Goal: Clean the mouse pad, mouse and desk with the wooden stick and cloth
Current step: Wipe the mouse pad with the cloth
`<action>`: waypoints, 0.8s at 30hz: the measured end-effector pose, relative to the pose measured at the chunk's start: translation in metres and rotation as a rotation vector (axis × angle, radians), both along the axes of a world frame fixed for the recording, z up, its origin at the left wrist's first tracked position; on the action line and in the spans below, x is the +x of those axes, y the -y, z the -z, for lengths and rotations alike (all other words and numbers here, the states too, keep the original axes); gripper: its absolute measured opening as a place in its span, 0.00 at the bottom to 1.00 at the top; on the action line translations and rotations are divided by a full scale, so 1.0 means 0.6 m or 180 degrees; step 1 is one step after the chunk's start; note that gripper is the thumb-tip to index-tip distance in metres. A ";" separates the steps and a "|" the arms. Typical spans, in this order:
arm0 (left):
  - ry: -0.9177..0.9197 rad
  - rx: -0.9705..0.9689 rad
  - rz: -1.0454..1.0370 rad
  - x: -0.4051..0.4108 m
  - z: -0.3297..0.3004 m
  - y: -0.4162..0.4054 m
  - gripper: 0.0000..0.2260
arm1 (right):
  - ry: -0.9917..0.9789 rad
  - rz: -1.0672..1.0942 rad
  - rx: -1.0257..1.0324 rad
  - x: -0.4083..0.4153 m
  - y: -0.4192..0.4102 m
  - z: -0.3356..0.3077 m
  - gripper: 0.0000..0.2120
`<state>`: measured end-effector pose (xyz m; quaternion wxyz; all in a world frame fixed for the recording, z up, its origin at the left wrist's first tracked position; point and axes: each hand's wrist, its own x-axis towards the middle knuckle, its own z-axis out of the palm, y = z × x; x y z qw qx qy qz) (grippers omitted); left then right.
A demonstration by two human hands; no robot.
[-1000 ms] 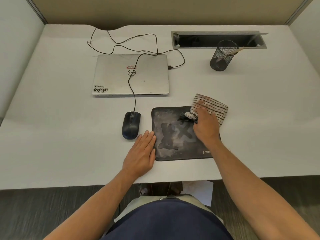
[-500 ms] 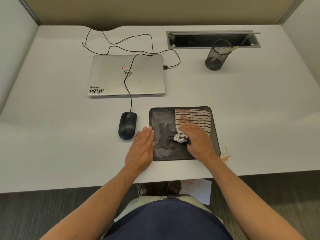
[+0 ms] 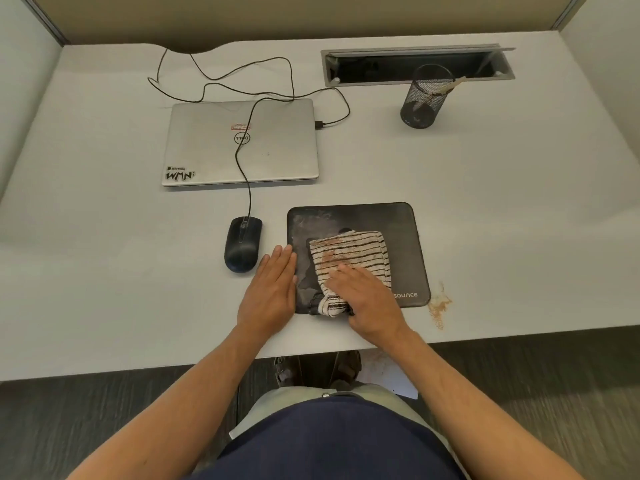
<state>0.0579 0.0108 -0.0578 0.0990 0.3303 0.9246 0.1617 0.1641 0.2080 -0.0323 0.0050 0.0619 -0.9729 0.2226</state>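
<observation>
A black mouse pad (image 3: 398,230) with pale smears on its left half lies on the white desk (image 3: 502,202). A striped cloth (image 3: 349,251), stained brown, is spread over the pad's middle. My right hand (image 3: 367,299) presses on the cloth's near part, and the thumb grips its bunched end at the pad's front edge. My left hand (image 3: 270,292) lies flat on the desk, fingertips touching the pad's left edge. The black wired mouse (image 3: 242,244) sits just left of the pad. A wooden stick (image 3: 448,86) leans in a black mesh cup (image 3: 420,105) at the back right.
A brown stain (image 3: 438,304) marks the desk right of the pad's near corner. A shut silver laptop (image 3: 242,143) lies behind the mouse, with cables (image 3: 242,81) looping behind it. An open cable tray (image 3: 415,65) is set into the desk's back.
My right hand has dragged the cloth from the pad's far right corner toward its near left part. The brown stain beside the pad has come into view. My left hand stays put.
</observation>
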 end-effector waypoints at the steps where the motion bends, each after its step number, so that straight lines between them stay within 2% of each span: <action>1: -0.0010 -0.0014 -0.0002 0.000 0.000 0.000 0.24 | 0.0027 0.0043 -0.0012 0.004 -0.008 0.002 0.33; 11: -0.0094 0.0064 -0.0031 0.000 0.003 0.000 0.24 | -0.0030 0.0812 0.0047 0.054 -0.091 -0.006 0.35; 20: -0.0070 0.0064 -0.0067 0.004 0.005 -0.002 0.24 | -0.0020 0.0674 0.0421 0.078 -0.147 -0.021 0.33; 24: -0.0085 0.0094 -0.0074 0.004 0.006 0.000 0.24 | -0.0230 0.0702 0.0306 0.062 -0.123 -0.041 0.30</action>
